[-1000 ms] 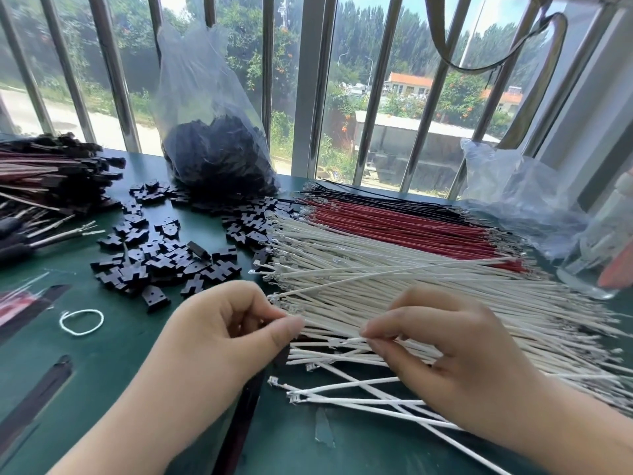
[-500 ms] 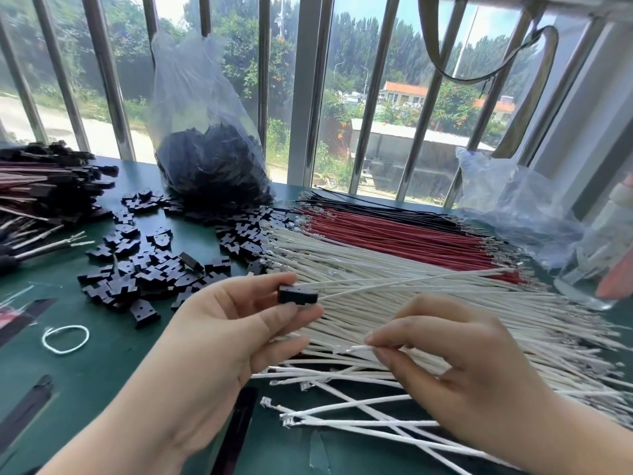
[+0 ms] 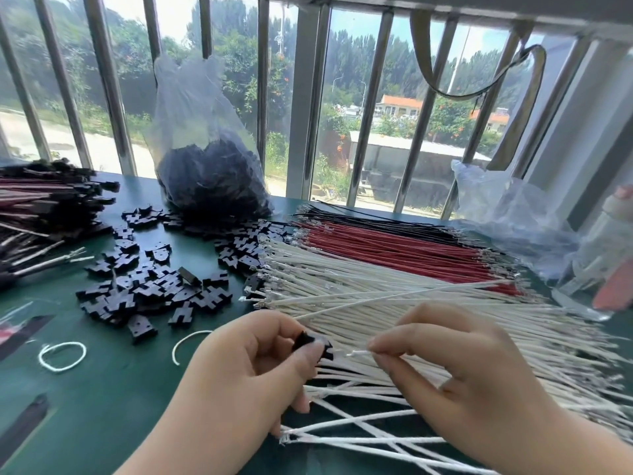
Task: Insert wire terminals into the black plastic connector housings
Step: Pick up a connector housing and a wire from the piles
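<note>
While our left hand [image 3: 253, 368] pinches a black housing [image 3: 313, 344], our right hand [image 3: 455, 378] pinches a white wire [image 3: 358, 353] just right of it.

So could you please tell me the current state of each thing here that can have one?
left hand: pinches a black housing
right hand: pinches a white wire, tip just short of the housing
clear bag: upright, holds dark housings
loose housings: scattered on table
white wires: lying in a flat pile
</note>
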A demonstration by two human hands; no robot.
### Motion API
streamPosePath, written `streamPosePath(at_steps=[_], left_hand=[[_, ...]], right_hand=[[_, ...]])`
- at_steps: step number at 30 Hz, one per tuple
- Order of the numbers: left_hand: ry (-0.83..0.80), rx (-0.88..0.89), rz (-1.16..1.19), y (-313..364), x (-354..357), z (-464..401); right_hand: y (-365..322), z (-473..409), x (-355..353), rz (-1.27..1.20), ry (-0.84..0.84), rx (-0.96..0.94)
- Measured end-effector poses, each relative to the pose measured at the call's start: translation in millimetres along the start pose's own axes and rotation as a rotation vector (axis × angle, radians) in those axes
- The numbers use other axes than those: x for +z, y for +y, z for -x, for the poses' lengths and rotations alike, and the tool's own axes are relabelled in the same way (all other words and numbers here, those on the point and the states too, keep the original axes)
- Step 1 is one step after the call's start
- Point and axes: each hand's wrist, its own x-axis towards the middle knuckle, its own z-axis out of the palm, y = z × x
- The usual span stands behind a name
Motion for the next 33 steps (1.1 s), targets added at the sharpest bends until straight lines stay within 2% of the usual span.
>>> streamPosePath(at_steps=[8,15,20,25,29,33], left_hand=[[-0.056,-0.032,0.07,2.4,1.9,1.3],[-0.075,-0.065,0.051,-1.4,2.8,2.3],[-0.156,-0.029,0.102,2.2,1.7,5.6],[-0.101,0.004,0.09,-2.6,2.5,1.8],[-0.098,-0.063,0.074,-2.2,4.4,1.6],[-0.11,-0.084,0.048,0.2,6.7,1.1]], right_hand=[[3.6,0.8,1.7,-0.073,-0.037,0.066],[2.9,1.6,1.6,-0.027,-0.031,0.029],[2.4,1.1,0.3,-0.05,-0.022,0.023],[0.0,1.5,-0.1,-0.038,-0.021,0.005],[-1.4,1.4,0.9,-0.03,-0.001,-0.011],[-2.9,1.8,0.2,0.088,-0.017,-0.112]])
